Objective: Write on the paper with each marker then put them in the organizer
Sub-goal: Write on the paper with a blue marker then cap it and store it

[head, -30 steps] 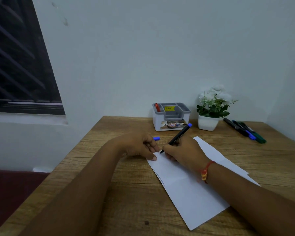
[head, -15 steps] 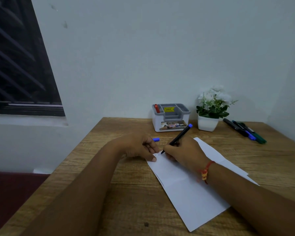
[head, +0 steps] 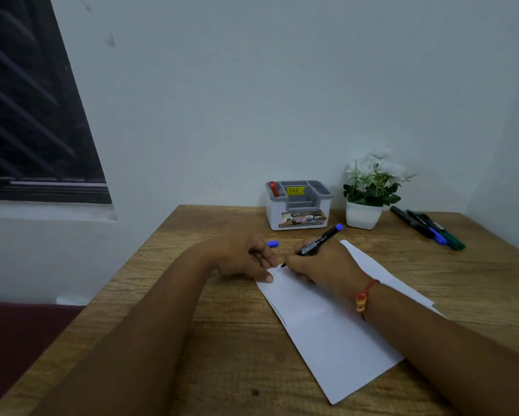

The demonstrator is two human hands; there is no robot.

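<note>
Now faint dark strokes show on the far corner of the paper (head: 327, 325), which looked blank half a second ago, so writing with this marker seems under way. The white, creased sheet lies slantwise on the wooden table (head: 240, 349). The right hand (head: 321, 265) pinches the black, blue-ended marker (head: 319, 241), tip on the sheet. The left hand (head: 246, 259) pins the corner with its thumb, fingers curled round the blue cap (head: 272, 243). Farther off, the organizer (head: 297, 217) holds a red marker (head: 274, 190); more markers (head: 426, 228) lie well apart to the right.
</note>
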